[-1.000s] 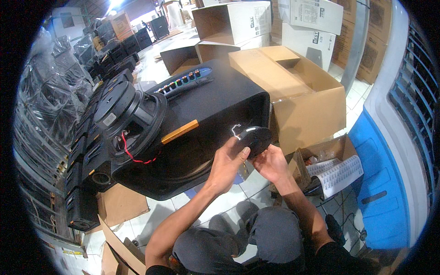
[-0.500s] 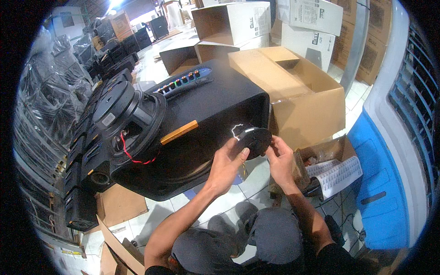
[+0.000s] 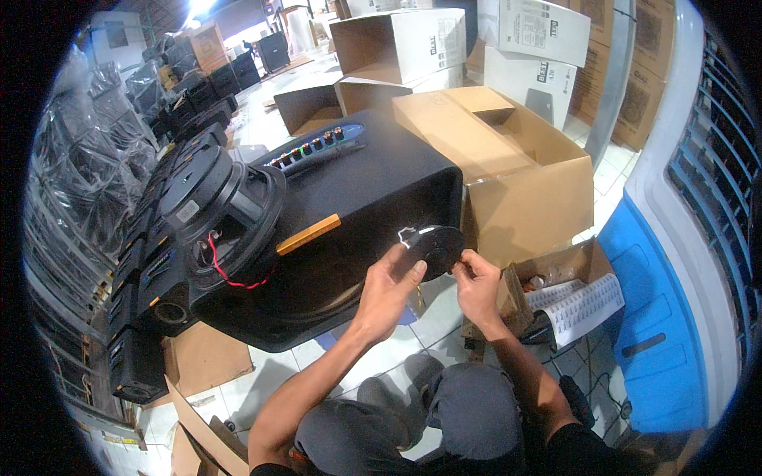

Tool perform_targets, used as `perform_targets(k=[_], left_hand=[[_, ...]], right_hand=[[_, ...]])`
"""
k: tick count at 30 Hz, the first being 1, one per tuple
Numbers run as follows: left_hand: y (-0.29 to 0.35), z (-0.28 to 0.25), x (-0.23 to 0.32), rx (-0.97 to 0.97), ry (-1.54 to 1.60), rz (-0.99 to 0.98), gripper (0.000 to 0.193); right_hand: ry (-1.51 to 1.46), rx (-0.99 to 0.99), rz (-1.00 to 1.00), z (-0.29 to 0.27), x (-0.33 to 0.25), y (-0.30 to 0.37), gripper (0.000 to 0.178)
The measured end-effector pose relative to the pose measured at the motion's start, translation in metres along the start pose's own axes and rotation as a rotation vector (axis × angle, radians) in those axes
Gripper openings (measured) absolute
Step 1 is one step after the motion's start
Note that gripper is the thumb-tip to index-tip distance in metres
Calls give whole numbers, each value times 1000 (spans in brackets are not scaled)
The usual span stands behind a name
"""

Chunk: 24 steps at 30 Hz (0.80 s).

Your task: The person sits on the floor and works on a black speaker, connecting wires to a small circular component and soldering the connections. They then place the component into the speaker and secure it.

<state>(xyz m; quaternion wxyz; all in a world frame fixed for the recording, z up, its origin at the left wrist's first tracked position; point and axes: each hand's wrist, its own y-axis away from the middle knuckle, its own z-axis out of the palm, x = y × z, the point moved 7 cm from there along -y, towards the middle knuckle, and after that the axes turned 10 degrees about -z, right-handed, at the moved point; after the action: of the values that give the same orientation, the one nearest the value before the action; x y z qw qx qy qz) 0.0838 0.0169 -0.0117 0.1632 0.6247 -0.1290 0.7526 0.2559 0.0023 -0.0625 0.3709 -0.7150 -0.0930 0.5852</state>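
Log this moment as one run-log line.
left hand: on black round disc | right hand: pinching disc edge | disc: against black speaker cabinet | open cardboard box: behind

Black round disc tilted against black speaker cabinet's corner.

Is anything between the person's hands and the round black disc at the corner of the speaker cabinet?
Nothing visible. The left hand and the right hand both already touch the round black disc, one on each side, at the near corner of the black speaker cabinet. The open cardboard box stands behind, clear of both hands.
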Motion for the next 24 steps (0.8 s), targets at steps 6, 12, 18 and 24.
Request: perform_targets(k=[6,12,18,24], left_hand=[[0,0,-1,5,28,-14,44],[1,0,0,-15,61,-30,44],[1,2,1,-17,69,-25,43],[3,2,0,-17,60,-23,46]], right_hand=[[-7,-21,93,4,0,2,16],[23,-15,57,0,-3,3,21],[-73,3,59,-1,-6,7,33],[-138,0,109,-7,-6,14,37]])
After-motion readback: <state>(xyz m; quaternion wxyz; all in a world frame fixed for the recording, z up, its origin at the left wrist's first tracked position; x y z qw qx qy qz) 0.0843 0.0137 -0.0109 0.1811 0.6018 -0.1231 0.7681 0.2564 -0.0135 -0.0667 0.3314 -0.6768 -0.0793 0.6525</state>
